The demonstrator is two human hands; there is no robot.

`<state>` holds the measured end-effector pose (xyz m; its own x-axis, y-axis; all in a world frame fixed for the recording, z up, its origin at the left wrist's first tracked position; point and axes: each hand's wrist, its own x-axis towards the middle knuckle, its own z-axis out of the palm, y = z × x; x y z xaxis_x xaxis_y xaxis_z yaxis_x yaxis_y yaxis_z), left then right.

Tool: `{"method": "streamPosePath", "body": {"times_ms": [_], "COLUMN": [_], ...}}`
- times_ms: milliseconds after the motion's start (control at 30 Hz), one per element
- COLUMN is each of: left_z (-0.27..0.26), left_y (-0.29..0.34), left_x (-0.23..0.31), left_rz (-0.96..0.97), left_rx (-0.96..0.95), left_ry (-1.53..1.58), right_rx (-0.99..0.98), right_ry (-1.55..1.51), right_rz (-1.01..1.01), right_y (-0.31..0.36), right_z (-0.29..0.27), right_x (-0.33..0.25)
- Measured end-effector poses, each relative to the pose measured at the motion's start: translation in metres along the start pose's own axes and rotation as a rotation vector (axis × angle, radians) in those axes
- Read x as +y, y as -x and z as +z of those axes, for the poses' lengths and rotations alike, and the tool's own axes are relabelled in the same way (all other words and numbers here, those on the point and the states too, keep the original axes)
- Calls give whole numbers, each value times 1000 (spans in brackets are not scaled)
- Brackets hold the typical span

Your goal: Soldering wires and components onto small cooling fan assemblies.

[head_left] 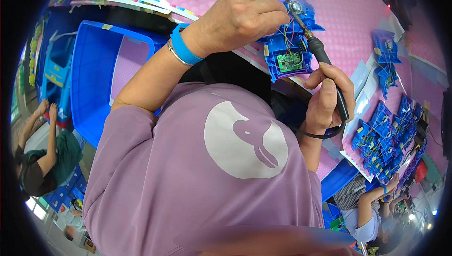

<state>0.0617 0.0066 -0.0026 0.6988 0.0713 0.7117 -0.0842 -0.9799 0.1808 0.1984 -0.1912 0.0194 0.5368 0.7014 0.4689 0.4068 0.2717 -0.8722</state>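
I see an open blue case (pixel 309 18) at the edge of the pink desk (pixel 348 25), with a green board (pixel 289 62) inside. The right hand (pixel 329 93) holds a soldering iron (pixel 318 50), its tip near a round silver part (pixel 295 6). The left hand (pixel 240 20) is by the thin wires (pixel 285 32); I can't tell if it grips anything. More blue cases (pixel 386 136) lie right.
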Motion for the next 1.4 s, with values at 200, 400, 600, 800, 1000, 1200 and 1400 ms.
{"method": "streamPosePath", "body": {"times_ms": [200, 400, 600, 800, 1000, 1200, 1400], "left_z": [2, -2, -1, -6, -10, -12, -36], "left_y": [1, 1, 1, 5, 6, 2, 11], "left_x": [1, 3, 2, 5, 1, -1, 9], "left_rz": [-3, -28, -40, -51, -64, -237, -437], "left_rx": [12, -9, -15, -33, -91, -119, -232], "left_ry": [6, -12, 12, 19, 73, -63, 204], "right_rx": [9, 6, 21, -22, -8, 125, 267], "right_ry": [-16, -25, -27, -32, 65, 62, 63], "right_rz": [-22, -15, -24, -52, -7, -376, -396], "right_y": [3, 1, 3, 6, 9, -5, 10], "right_z": [-3, -1, -3, 0, 2, 5, -4], "right_x": [1, -1, -2, -5, -11, 1, -7]}}
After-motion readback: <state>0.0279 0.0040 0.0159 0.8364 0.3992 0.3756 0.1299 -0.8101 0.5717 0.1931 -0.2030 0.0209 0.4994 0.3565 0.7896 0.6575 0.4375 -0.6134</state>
